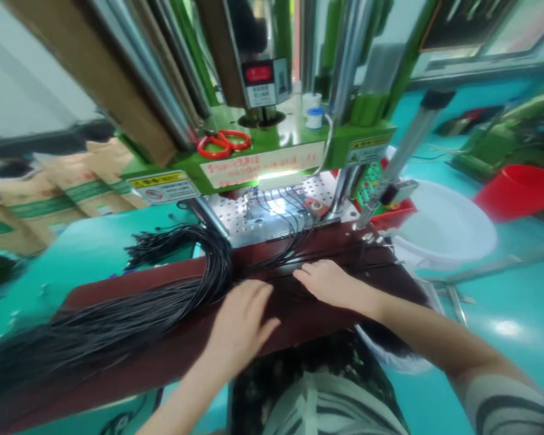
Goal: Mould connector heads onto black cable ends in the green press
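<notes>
My left hand (243, 311) is over the dark red work board, beside the bend of a thick bundle of black cables (217, 257). Its thumb stands away from the fingers, and no held thing shows. My right hand (325, 281) is farther right, near a metal bar on the board, with its fingers drawn together. Several loose black cables (294, 232) run from the lit machine bed (236, 220) toward this hand. Whatever lies between its fingertips is hidden. The bundle stretches left across the board (272, 335).
A green press (272, 136) with upright metal columns stands ahead. Orange-handled scissors (224, 144) and a white-and-blue spool (315, 118) lie on its plate. At right are a white tub (444, 223), a red bucket (521, 190) and a slanted metal post (401, 142). Paper sacks (79, 178) stand at left.
</notes>
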### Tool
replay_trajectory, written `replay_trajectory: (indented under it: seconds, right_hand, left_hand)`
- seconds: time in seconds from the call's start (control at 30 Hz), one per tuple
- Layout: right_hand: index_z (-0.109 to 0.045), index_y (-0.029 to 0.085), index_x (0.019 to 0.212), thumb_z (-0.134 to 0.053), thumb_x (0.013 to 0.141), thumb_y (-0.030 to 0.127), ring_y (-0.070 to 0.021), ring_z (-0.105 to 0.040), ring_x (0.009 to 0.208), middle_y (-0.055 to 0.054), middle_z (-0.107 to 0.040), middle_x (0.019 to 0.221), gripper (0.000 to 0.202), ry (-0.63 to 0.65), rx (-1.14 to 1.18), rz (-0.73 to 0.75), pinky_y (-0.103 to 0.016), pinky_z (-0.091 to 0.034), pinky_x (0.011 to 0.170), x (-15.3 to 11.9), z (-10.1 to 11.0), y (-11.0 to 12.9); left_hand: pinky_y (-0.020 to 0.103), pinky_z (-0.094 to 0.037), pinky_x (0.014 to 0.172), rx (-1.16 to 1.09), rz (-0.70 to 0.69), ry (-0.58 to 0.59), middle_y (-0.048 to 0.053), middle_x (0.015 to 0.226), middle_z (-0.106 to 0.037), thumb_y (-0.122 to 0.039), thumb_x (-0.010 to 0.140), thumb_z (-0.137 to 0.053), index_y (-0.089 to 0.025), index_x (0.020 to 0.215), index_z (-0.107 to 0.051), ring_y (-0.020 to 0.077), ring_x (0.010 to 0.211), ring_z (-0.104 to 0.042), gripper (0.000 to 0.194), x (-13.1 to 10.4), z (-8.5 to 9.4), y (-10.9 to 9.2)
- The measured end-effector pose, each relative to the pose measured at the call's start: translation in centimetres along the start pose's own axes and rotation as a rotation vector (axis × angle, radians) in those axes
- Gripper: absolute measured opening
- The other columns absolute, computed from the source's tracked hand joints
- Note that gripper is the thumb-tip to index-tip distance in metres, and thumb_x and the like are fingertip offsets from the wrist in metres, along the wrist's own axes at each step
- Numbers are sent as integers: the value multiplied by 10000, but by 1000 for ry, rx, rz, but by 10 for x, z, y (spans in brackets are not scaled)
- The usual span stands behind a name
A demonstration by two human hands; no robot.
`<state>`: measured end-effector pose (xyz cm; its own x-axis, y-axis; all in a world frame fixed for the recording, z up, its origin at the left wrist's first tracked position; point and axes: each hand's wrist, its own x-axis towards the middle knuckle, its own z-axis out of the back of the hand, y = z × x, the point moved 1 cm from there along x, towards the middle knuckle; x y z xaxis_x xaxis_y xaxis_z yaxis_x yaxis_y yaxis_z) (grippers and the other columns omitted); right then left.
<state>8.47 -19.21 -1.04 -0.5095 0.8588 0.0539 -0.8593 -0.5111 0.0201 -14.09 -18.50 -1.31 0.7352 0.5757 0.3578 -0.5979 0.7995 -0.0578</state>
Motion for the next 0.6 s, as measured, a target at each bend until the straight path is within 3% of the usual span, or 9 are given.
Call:
replay_trajectory:
  seconds: [0.1,0.17,0.23,0.3,0.43,0.5,0.6]
  right_hand:
    - [-559,160,964,-448,860,130,-187,-544,766,-43,-590,845,156,12,-14,-96,-313,-366,681,-34,5,-26]
    - [-573,152,992,-441,854,119,-203,-535,832,-66,-592,881,194,-26,-7,-158,-335,-383,734,-58,8,-42]
    - [-574,146,1037,-429,853,119,-229,-512,939,-97,-582,967,235,-133,5,-236,-366,-388,802,-81,11,-54]
    - [-574,150,1047,-420,855,129,-251,-483,1019,-116,-564,1027,247,-275,23,-327,-400,-385,860,-102,14,-61]
    - [-589,183,980,-412,864,162,-228,-530,963,-102,-568,1009,212,-471,148,-479,-403,-426,846,-134,15,-58]
    - [-605,197,941,-424,866,181,-214,-551,937,-89,-582,1000,197,-540,282,-538,-384,-439,833,-141,13,-49]
    - [-631,202,857,-471,859,245,-202,-591,846,-69,-629,895,166,-573,698,-623,-360,-469,785,-140,6,-28]
  left_hand:
    - [439,-326,966,-62,-122,109,157,1259,-472,-482,715,-615,-124,1254,-392,305,1157,-413,685,37,-26,-51]
    - [457,-311,969,-56,-117,134,181,1280,-445,-555,673,-619,-90,1269,-383,328,1174,-386,792,62,-42,-68]
    - [458,-342,923,-39,-119,160,191,1198,-489,-575,676,-600,-61,1233,-421,332,1111,-424,779,84,-51,-74]
    - [436,-391,829,-17,-159,208,165,1046,-540,-517,731,-575,-69,1109,-512,310,995,-479,590,100,-55,-77]
    - [380,-408,714,-6,-247,299,128,858,-545,-211,848,-438,-99,872,-561,260,857,-516,168,116,-58,-87]
    - [369,-406,698,-44,-220,361,140,830,-552,-96,838,-367,-91,860,-548,251,824,-529,182,121,-59,-92]
    - [332,-397,628,-201,-70,477,133,782,-563,-109,849,-328,-94,906,-506,229,724,-546,187,124,-51,-92]
